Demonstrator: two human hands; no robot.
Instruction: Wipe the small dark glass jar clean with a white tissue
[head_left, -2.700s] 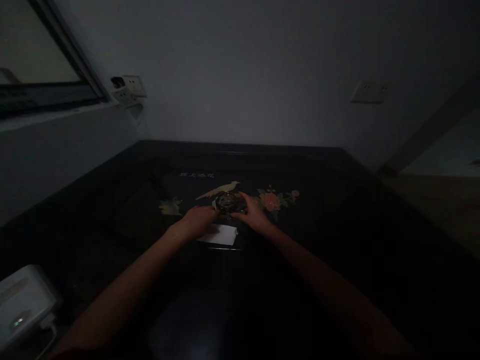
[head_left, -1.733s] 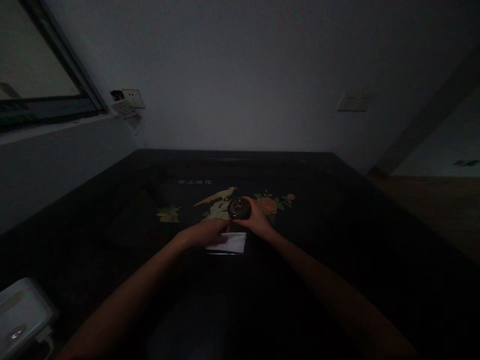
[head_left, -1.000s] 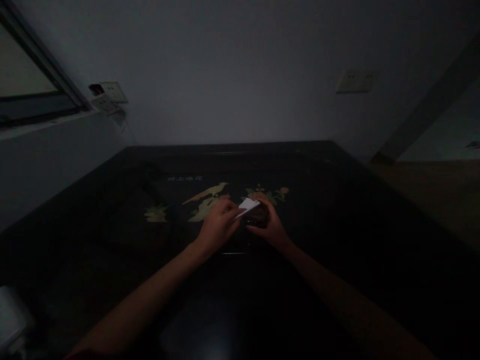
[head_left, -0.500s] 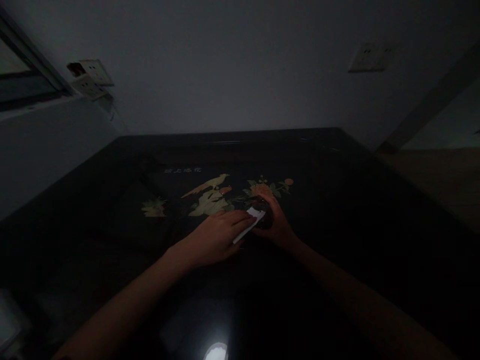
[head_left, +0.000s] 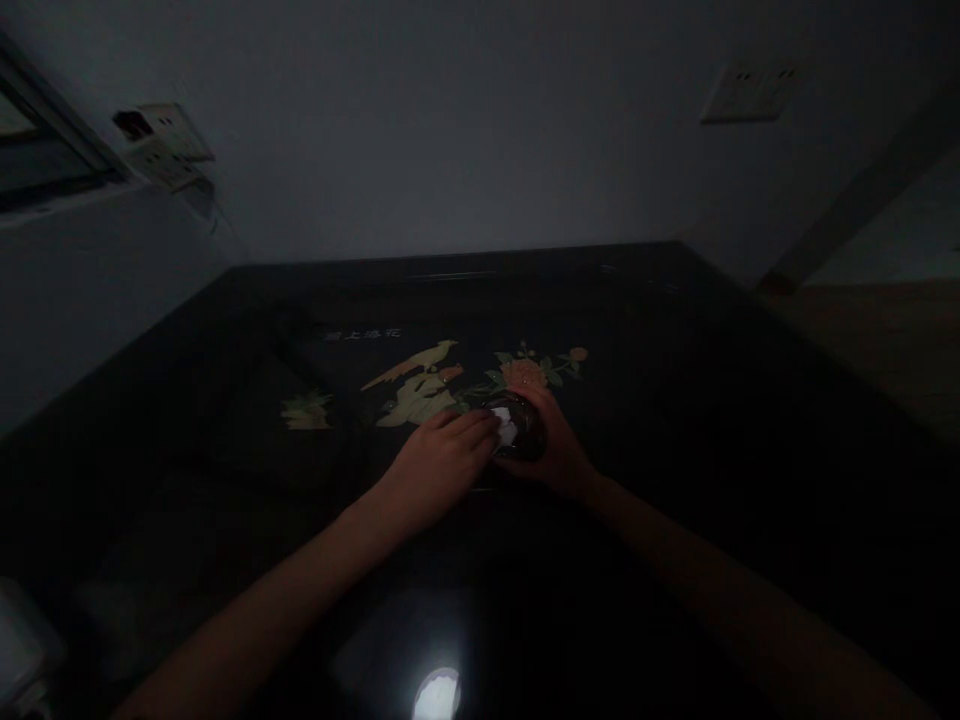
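Right hand [head_left: 561, 446] clamped on dark vessel [head_left: 531, 436], probably glass; left hand [head_left: 441, 457] pinches white paper [head_left: 505, 428] against it. Overpressing could knock vessel loose.

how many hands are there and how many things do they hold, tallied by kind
Hands: 2, the left hand and the right hand
White piece, paper or cloth, cannot tell which: 1, at the left hand
Dark round object: 1, in the right hand
Total: 4
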